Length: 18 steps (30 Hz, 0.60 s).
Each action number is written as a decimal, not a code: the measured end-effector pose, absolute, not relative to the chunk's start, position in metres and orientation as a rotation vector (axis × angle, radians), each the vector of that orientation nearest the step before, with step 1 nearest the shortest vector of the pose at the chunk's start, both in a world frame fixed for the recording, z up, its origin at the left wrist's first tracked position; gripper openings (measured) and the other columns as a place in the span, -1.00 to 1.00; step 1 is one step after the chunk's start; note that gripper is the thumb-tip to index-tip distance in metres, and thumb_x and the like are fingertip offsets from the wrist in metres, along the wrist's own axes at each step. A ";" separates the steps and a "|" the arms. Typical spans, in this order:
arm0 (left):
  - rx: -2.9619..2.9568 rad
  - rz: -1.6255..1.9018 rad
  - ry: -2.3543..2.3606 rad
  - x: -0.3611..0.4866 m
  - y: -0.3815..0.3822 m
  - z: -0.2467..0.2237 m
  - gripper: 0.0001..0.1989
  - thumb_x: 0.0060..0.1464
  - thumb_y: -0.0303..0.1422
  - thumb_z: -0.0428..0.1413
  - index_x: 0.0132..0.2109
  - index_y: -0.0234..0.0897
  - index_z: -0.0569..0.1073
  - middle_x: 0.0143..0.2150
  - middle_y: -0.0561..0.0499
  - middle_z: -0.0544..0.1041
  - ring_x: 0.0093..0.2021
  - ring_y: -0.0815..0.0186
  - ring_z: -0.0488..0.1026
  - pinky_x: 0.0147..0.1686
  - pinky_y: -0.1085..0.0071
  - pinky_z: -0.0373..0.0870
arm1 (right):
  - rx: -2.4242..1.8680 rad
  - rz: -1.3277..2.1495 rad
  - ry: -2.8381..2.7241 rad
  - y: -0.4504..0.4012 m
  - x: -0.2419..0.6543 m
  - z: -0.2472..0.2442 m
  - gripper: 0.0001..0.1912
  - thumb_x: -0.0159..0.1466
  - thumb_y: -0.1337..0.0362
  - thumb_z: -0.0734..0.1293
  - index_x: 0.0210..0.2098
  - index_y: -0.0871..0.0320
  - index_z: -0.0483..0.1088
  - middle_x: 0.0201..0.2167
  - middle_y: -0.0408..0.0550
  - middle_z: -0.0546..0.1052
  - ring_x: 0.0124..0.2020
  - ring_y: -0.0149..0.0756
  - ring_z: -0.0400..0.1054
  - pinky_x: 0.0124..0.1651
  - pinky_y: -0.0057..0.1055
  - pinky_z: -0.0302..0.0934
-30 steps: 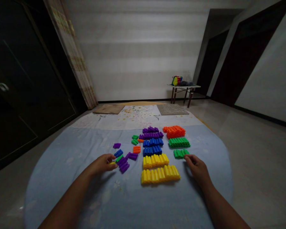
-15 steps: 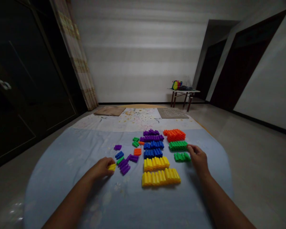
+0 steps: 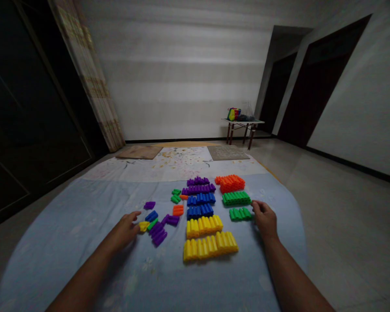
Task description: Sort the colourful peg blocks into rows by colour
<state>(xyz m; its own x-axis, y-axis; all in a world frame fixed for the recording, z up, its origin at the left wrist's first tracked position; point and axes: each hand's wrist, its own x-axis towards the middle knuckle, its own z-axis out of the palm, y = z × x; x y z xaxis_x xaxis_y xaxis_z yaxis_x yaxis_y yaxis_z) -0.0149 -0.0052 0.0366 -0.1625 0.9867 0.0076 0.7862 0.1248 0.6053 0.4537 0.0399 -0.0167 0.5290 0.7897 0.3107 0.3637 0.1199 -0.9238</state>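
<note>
My left hand (image 3: 127,229) is open, thumb and forefinger apart, right beside a small yellow ribbed plastic block (image 3: 144,226). Near that block lie a blue block (image 3: 151,216), a green block (image 3: 152,224) and several purple blocks (image 3: 158,234). My right hand (image 3: 265,218) has its fingers curled together, and I see nothing in them. Its fingertips are at the right end of the long green row (image 3: 236,198), with a shorter green row (image 3: 240,214) just below. I cannot tell whether they touch either row.
Yellow rows (image 3: 210,247), blue rows (image 3: 199,211) and purple rows (image 3: 199,189) line the middle of the blue cloth. An orange stack (image 3: 231,183) stands behind the green. Loose orange blocks (image 3: 178,210) lie left of the rows. Two flat boards (image 3: 139,152) rest at the far edge.
My left hand has let go of the yellow block, which now lies beside the blue and green ones. My right fingertips have come slightly away from the long green row. The view has shifted.
</note>
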 end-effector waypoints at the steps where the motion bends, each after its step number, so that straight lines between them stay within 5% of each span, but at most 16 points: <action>1: 1.695 0.640 2.052 -0.014 -0.005 0.037 -0.45 -0.21 -0.09 0.04 -0.09 -0.35 0.41 -0.19 -0.14 0.47 -0.24 0.14 0.43 -0.21 0.27 0.33 | -1.486 0.412 -1.052 0.040 0.453 -0.016 -0.49 0.03 -0.10 0.25 -0.32 0.23 0.47 -0.40 0.04 0.55 -0.35 -0.19 0.40 -0.26 -0.32 0.25; 6: 1.750 0.416 2.042 -0.004 -0.008 0.040 -0.52 -0.21 0.08 0.01 -0.44 -0.29 0.43 -0.51 0.02 0.42 -0.42 0.22 0.37 -0.46 0.39 0.20 | -1.476 0.419 -1.070 0.039 0.450 -0.011 -0.52 0.04 -0.08 0.25 -0.33 0.23 0.47 -0.41 0.02 0.54 -0.35 -0.21 0.39 -0.23 -0.32 0.24; 18: 1.593 0.611 2.063 -0.006 -0.015 0.056 -0.37 -0.41 -0.09 0.18 -0.15 -0.38 0.39 -0.25 -0.15 0.46 -0.24 0.09 0.42 -0.24 0.26 0.33 | -1.450 0.465 -1.046 0.042 0.450 -0.014 -0.54 0.06 -0.05 0.26 -0.31 0.24 0.45 -0.40 0.03 0.54 -0.37 -0.24 0.38 -0.25 -0.34 0.22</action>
